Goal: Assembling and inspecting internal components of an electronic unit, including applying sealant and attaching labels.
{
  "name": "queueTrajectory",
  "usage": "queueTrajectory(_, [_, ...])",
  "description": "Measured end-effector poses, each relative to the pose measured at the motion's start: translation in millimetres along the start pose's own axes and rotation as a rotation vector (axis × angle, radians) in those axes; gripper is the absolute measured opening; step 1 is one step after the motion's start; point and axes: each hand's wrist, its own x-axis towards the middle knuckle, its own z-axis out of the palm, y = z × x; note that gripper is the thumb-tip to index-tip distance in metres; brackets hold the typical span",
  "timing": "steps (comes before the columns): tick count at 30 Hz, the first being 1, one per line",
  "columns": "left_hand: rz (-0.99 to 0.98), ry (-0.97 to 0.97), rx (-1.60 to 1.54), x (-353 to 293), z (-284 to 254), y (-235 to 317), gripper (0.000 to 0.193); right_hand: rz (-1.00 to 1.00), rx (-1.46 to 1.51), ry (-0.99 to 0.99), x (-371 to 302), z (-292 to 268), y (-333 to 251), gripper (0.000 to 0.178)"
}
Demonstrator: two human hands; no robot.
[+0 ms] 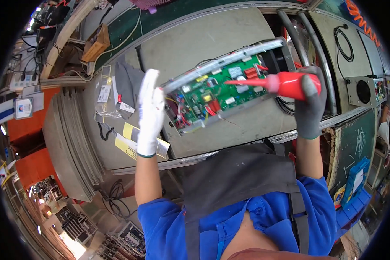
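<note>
One red bottle (pixel 294 85) is held in the grey-gloved right hand (pixel 311 104), whose fingers and thumb are closed around the body near its base end. The bottle lies roughly level, its long tapered nozzle (pixel 247 82) pointing left across a green circuit board (pixel 227 93). Whether the nozzle tip touches any component cannot be determined from this view.

The white-gloved left hand (pixel 151 115) grasps no visible object. Its fingers are extended and close together, pointing away from the body, at the left end of the metal chassis (pixel 221 66). Contact between this hand and the chassis cannot be confirmed.

The circuit board sits inside the chassis, which lies on the grey workbench (pixel 247 130) between the two hands, tilted so that its right end is farther from the person. A black fan (pixel 276 60) occupies that right end. Red wires (pixel 210 110) show toward the near edge of the board. Left of the left hand lie a grey cloth (pixel 128 77) and a clear plastic bag (pixel 103 93); a yellow sheet (pixel 126 145) lies just beside its wrist.
</note>
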Motion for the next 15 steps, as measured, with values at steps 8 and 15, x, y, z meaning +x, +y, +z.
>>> queueTrajectory(8, [0.088,0.208,0.119,-6,13,11,0.050,-0.091,-0.281,-0.286,-4,47,-1,0.031])
queueTrajectory(15, [0.414,-0.078,0.273,-45,14,66,0.049,-0.055,-0.304,-0.095,-9,16,-4,0.029])
